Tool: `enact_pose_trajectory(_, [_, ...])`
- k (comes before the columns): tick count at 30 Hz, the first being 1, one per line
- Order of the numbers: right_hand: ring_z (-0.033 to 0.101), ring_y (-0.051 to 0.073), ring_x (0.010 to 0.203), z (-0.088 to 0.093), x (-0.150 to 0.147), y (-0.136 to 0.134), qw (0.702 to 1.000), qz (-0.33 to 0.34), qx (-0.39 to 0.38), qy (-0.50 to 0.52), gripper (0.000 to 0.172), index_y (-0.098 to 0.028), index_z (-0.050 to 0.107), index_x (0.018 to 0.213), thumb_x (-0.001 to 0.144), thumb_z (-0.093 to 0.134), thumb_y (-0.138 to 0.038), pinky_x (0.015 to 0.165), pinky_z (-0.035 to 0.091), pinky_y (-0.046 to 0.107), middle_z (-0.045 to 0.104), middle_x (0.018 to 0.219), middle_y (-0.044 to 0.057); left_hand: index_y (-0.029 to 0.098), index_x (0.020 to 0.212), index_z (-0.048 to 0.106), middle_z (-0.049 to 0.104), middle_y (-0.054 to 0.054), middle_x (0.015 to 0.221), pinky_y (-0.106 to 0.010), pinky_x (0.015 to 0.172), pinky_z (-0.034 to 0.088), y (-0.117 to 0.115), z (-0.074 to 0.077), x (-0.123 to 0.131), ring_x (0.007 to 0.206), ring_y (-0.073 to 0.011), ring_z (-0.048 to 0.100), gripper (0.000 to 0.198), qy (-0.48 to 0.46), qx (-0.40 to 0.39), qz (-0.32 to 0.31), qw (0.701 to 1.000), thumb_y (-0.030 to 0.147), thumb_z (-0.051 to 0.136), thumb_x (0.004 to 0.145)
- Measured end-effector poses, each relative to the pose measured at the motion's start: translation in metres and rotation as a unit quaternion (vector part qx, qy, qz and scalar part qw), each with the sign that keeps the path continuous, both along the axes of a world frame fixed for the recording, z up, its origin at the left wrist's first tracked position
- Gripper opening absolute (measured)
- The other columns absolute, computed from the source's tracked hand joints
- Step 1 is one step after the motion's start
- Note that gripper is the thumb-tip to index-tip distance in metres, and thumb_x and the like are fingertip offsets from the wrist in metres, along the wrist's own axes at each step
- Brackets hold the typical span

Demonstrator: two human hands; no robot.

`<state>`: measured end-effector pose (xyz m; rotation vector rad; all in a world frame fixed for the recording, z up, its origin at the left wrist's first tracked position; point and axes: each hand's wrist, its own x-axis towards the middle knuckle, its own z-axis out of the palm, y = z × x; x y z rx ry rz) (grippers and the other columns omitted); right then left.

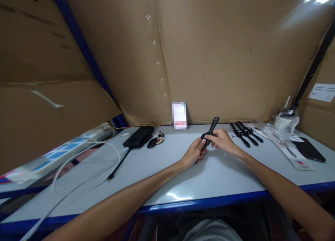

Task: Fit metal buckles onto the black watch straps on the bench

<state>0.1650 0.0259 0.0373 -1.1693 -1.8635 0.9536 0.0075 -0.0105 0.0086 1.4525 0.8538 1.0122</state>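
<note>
Both hands are closed on a black spokeshave (214,125), held tilted above the middle of the table, one handle pointing up and away. My left hand (195,151) wraps the lower handle, its thumb near the centre body. With thumb and fingers, my right hand (221,140) grips the centre part from the right side. Fingers hide most of the body and much of the lower handle. To the right, three similar black spokeshaves (246,133) lie side by side on the white table (167,178).
At right are clear plastic packaging with a card (293,156), a dark phone (311,150) and a wrapped white item (285,122). A lit screen (179,116) leans on the cardboard wall (214,59). Left are a black box-like device (138,136), keys (157,139), white cables (86,143) and a power strip (65,148).
</note>
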Motion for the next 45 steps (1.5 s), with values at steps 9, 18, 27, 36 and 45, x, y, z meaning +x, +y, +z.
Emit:
enact_pose_trajectory(9, [0.062,0.012,0.055,0.006,0.01,0.006,0.985,0.119,-0.063,0.107,0.034,-0.017,0.058,0.088,0.087,0.056,-0.051,0.04,0.043,0.018,0.069,0.072,0.004,0.022,0.083,0.042,0.037,0.009,0.056,-0.015,0.032,0.021,0.002,0.001,-0.002,0.038,-0.0044,0.027,0.047,-0.064,-0.003,0.046,0.997,0.067,0.056,0.083])
enact_pose_trajectory(18, [0.061,0.011,0.054,0.001,0.01,0.011,0.989,0.108,-0.005,0.101,0.026,-0.016,0.058,0.078,0.077,0.06,-0.042,0.041,0.045,0.019,0.069,0.075,0.005,0.022,0.087,0.043,0.037,0.01,0.056,-0.016,0.032,0.026,0.002,0.002,-0.002,0.038,-0.0049,0.029,0.048,-0.048,0.02,0.045,0.998,0.069,0.054,0.083])
enact_pose_trajectory(27, [0.058,0.01,0.052,-0.001,0.01,0.01,0.989,0.106,0.04,0.094,0.022,-0.017,0.057,0.077,0.08,0.056,-0.039,0.04,0.044,0.018,0.067,0.072,0.003,0.022,0.088,0.041,0.036,0.011,0.056,-0.015,0.033,0.02,0.004,0.0,-0.001,0.038,-0.004,0.026,0.048,-0.042,0.008,0.039,0.998,0.068,0.053,0.084])
enact_pose_trajectory(36, [0.057,0.01,0.047,0.01,0.016,0.012,0.995,0.089,0.024,0.037,0.023,-0.015,0.06,0.085,0.085,0.05,-0.036,0.041,0.041,0.02,0.07,0.075,0.004,0.023,0.087,0.038,0.034,0.011,0.056,-0.014,0.033,0.018,0.003,-0.001,-0.001,0.038,-0.0036,0.023,0.046,-0.05,-0.02,0.039,0.998,0.065,0.057,0.084])
enact_pose_trajectory(45, [0.065,0.017,0.073,0.046,0.11,0.031,0.888,-0.219,0.168,-0.367,0.028,-0.016,0.072,0.074,0.089,0.056,-0.031,0.063,0.039,0.023,0.073,0.076,0.01,0.022,0.082,0.038,0.034,0.01,0.059,-0.013,0.034,0.013,0.004,0.001,-0.005,0.039,-0.0027,0.022,0.037,-0.086,-0.105,0.043,0.99,0.052,0.059,0.088])
